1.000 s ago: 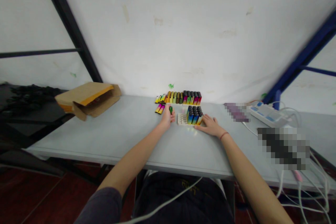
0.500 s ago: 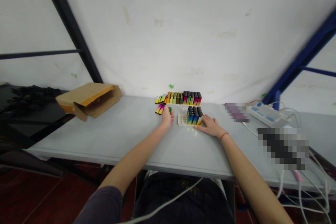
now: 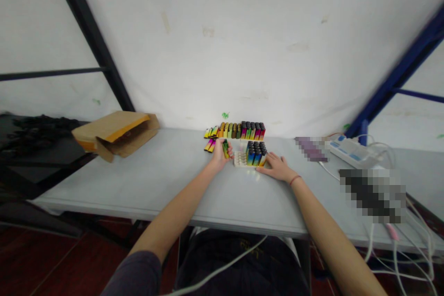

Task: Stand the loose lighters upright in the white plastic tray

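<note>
Just left of the pale tray [image 3: 240,159], what is your left grip [image 3: 219,158] doing?

— You have it closed around a green-and-yellow lighter [image 3: 226,149], held upright.

What's in that tray?

— Upright lighters [image 3: 255,153] with black caps and blue-to-yellow bodies fill its right part; its left part shows open sockets.

And your right grip [image 3: 277,168]?

— Open wide, spread flat on the counter [image 3: 156,180], right beside the tray's right end.

What else holds anything?

— Behind the tray, a row of standing lighters [image 3: 236,130] lines the counter, with loose lighters [image 3: 209,145] lying near its left end. Farther left, a cardboard box [image 3: 116,135] sits open; its contents are too shadowed to tell.
</note>
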The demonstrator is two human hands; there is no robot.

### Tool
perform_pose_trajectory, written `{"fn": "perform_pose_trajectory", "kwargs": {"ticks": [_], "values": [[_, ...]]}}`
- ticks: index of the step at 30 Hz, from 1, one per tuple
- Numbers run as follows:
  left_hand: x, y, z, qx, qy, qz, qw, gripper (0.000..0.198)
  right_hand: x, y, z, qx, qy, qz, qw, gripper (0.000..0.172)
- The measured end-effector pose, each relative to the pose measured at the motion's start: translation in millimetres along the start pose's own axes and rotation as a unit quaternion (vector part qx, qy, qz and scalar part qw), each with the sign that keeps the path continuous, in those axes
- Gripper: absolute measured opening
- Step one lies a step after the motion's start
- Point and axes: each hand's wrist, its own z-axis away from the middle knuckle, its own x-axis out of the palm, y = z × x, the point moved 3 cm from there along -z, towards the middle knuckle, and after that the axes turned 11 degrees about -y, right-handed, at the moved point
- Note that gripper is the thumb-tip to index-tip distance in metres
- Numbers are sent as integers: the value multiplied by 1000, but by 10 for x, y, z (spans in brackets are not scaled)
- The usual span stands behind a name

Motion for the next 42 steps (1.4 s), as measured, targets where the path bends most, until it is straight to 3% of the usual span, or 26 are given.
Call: {"fn": "perform_pose_trajectory", "kwargs": {"ticks": [7,19,30,38,42], "values": [[-8,64,-5,-6,-17,2,1000,25,7,16,-13,2,-3,-2,1000,62],[33,-42,-13,15,37,19,999,20,19,38,-31,-1,-1,0,1000,62],[2,113,19,24,21,-12,999,18,3,14,-8,-4,-3,1,1000,59],[0,51,-28,-13,-12,-64,998,15,10,25,-18,-2,2,3,1000,59],[40,29,-17,18,9,-42,999,9,2,14,-7,-4,-1,-2,1000,59]]}}
